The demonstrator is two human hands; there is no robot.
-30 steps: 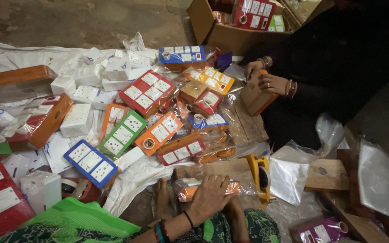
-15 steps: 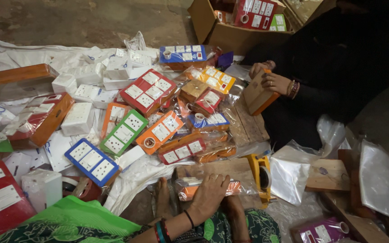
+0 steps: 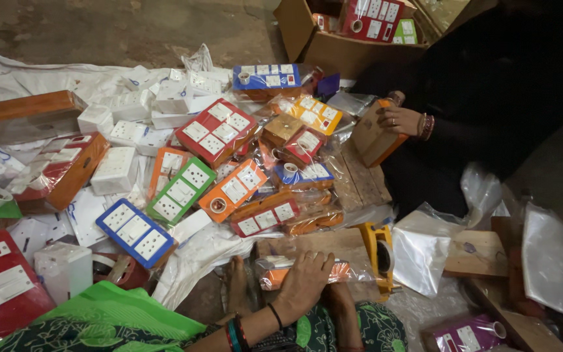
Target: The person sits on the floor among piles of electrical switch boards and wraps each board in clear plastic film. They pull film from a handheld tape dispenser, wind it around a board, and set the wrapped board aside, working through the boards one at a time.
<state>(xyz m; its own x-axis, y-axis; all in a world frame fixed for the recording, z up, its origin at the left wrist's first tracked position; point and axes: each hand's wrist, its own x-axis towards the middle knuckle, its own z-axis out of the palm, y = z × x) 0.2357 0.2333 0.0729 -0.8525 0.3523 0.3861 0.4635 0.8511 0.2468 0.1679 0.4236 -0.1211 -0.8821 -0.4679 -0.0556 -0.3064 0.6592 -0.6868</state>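
One wide heap of switch boards (image 3: 184,169) is crowding the sheet ahead of me, leaving little room. I am pressing my left hand (image 3: 304,283), fingers spread flat, on a plastic-wrapped orange board (image 3: 275,274); a yellow tape dispenser (image 3: 379,251) is lying just beside it. I cannot see my right hand.

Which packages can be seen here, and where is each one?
Clear bag: under the person's hand, holding an orange board.
Cardboard box: top centre, brown, open.
Wrapped blue board: upper middle, rectangular.
Loose clear bags: far right, shiny.
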